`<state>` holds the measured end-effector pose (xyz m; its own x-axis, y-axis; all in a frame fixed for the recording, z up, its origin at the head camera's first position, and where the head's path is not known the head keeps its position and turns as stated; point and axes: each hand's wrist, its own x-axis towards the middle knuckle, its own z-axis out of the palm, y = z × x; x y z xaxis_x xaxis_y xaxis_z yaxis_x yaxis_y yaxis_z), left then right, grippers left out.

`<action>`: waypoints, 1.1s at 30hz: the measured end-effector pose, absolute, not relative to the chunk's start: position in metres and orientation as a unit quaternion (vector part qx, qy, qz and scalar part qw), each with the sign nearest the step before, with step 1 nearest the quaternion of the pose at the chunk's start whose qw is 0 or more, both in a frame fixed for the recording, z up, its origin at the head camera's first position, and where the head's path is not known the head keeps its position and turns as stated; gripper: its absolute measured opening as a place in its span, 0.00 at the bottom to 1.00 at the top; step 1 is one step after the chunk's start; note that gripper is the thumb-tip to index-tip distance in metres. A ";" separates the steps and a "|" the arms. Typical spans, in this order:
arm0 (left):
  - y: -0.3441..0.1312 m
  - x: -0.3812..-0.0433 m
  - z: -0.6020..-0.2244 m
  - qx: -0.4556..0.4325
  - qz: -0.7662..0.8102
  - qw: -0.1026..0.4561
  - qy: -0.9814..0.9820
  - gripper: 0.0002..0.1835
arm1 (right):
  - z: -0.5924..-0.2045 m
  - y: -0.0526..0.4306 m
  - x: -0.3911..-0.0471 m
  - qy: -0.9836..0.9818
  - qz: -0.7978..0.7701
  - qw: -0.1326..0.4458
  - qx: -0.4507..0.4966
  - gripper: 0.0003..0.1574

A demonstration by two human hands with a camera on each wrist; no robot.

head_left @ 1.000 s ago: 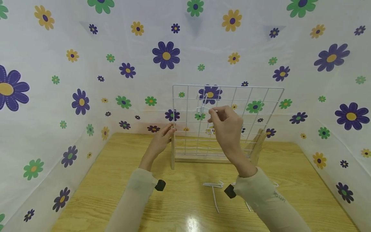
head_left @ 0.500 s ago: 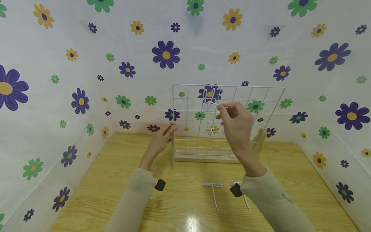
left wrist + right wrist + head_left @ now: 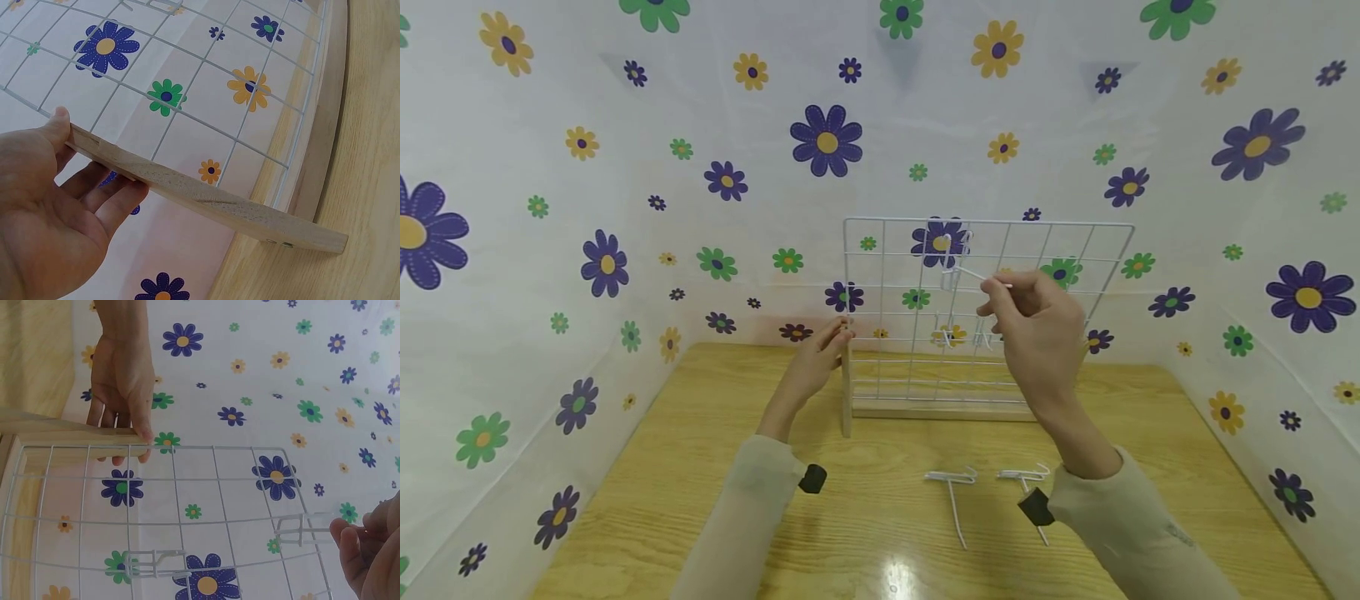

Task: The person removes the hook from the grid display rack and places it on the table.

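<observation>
My right hand [image 3: 1037, 337] pinches the straight arm of a white wire display hook [image 3: 972, 273] between thumb and fingertips. The hook's bent back end overlaps the upper part of a white wire grid panel [image 3: 985, 221]; in the right wrist view that hook [image 3: 302, 529] lies against the panel's wires near one edge. My left hand [image 3: 56, 200] grips the upper end of the wooden side post [image 3: 206, 194], with the thumb on one side and the fingers on the other. Lower on the panel hang two similar hooks, a left one [image 3: 948, 335] and a right one [image 3: 981, 333].
Two more white wire hooks, a left one [image 3: 956, 512] and a right one [image 3: 1022, 476], lie on the wooden table [image 3: 700, 500] before the stand. A wooden base bar [image 3: 925, 411] runs under the panel. Flower-printed white sheeting [image 3: 737, 117] surrounds the table.
My right hand has moved to the right with the pinched hook, whose back end has shifted right across the upper panel. The left hand stays on the post.
</observation>
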<state>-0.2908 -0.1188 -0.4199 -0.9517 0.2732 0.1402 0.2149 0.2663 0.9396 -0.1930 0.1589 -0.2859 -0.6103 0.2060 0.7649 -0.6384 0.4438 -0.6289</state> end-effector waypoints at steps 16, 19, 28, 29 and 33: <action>-0.119 -0.294 -0.418 0.149 0.582 0.020 0.799 0.32 | -0.287 0.176 -0.175 -0.741 0.507 0.414 0.146 0.05; -0.119 -0.294 -0.418 0.149 0.587 0.023 0.796 0.31 | -0.290 0.179 -0.171 -0.743 0.511 0.408 0.142 0.05; -0.118 -0.294 -0.419 0.150 0.594 0.030 0.790 0.31 | -0.306 0.188 -0.159 -0.759 0.510 0.385 0.128 0.04; -0.118 -0.294 -0.420 0.148 0.592 0.031 0.791 0.31 | -0.308 0.189 -0.157 -0.760 0.512 0.382 0.124 0.03; -0.118 -0.293 -0.421 0.145 0.587 0.030 0.796 0.31 | -0.317 0.192 -0.152 -0.767 0.516 0.366 0.110 0.02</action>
